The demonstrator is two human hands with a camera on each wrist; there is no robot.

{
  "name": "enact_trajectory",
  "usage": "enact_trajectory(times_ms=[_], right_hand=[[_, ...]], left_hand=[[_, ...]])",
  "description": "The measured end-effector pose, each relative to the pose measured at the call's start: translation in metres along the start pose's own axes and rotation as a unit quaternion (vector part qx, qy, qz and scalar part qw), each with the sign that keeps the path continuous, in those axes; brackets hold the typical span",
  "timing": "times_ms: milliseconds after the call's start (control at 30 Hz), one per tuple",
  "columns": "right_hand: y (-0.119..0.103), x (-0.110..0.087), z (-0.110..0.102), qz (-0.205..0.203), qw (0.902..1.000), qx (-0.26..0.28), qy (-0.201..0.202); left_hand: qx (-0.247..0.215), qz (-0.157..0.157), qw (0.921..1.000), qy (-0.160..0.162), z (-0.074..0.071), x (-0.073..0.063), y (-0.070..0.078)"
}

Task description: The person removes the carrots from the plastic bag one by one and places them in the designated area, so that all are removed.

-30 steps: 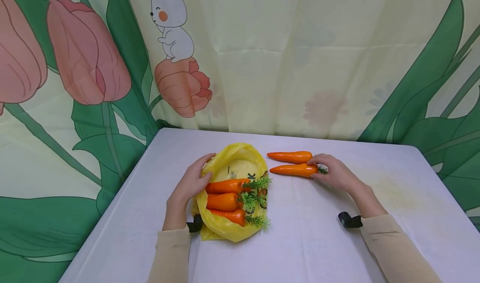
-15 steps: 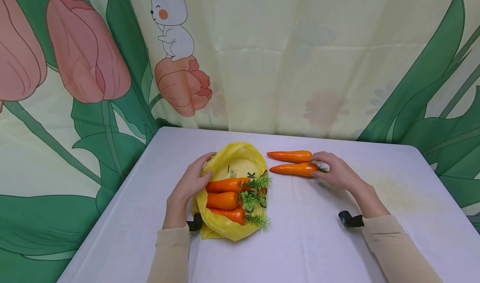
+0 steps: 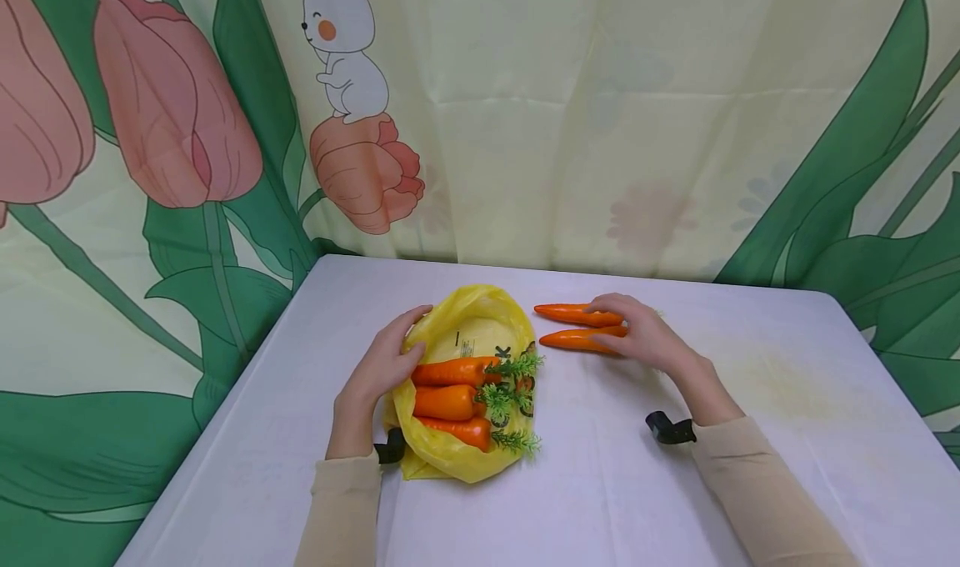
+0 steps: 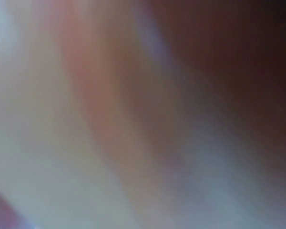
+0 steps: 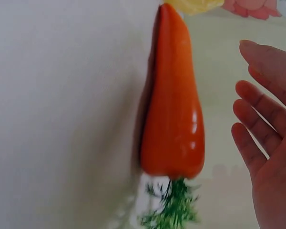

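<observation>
A yellow plastic bag [image 3: 474, 333] lies with its mouth spread wide, and my left hand [image 3: 381, 360] pinches its left rim between thumb and fingers. Inside rest several orange carrots [image 3: 453, 372], their leafy green tops [image 3: 517, 365] pointing right. To the bag's right lie a far carrot [image 3: 558, 311] and a near carrot [image 3: 573, 338], tips toward the bag. My right hand [image 3: 648, 333] hovers over their thick ends, fingers spread and slightly bent. In the right wrist view a carrot [image 5: 174, 109] lies beside these open fingers. The left wrist view is only blur.
A white cloth covers the table [image 3: 600, 484]. Behind it hangs a curtain [image 3: 510, 150] printed with tulips, leaves and a rabbit. A small black device [image 3: 670, 429] sits at the right wrist, and another [image 3: 390, 448] at the left.
My right hand has moved left and slightly away from me, from the carrots' leafy ends to above their thick parts. The left hand and the bag stay in place.
</observation>
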State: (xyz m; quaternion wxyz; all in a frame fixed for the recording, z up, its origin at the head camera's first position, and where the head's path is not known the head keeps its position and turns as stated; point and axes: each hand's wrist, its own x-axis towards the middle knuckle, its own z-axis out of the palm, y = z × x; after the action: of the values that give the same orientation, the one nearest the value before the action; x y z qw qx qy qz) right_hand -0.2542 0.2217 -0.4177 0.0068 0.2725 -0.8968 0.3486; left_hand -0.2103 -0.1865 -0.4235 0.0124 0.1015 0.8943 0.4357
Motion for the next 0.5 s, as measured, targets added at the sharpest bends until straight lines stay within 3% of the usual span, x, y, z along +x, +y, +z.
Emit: enact_trajectory(times_ms=[300, 500], right_hand=[[-0.019, 0.022, 0.017, -0.039, 0.9991, -0.018, -0.001], [-0.031, 0.034, 0.028, -0.061, 0.9981, 0.009, -0.004]], left_hand=[[-0.004, -0.002, 1.0000, 0.000, 0.001, -0.001, -0.002], [-0.009, -0.001, 1.0000, -0.001, 0.001, 0.000, 0.000]])
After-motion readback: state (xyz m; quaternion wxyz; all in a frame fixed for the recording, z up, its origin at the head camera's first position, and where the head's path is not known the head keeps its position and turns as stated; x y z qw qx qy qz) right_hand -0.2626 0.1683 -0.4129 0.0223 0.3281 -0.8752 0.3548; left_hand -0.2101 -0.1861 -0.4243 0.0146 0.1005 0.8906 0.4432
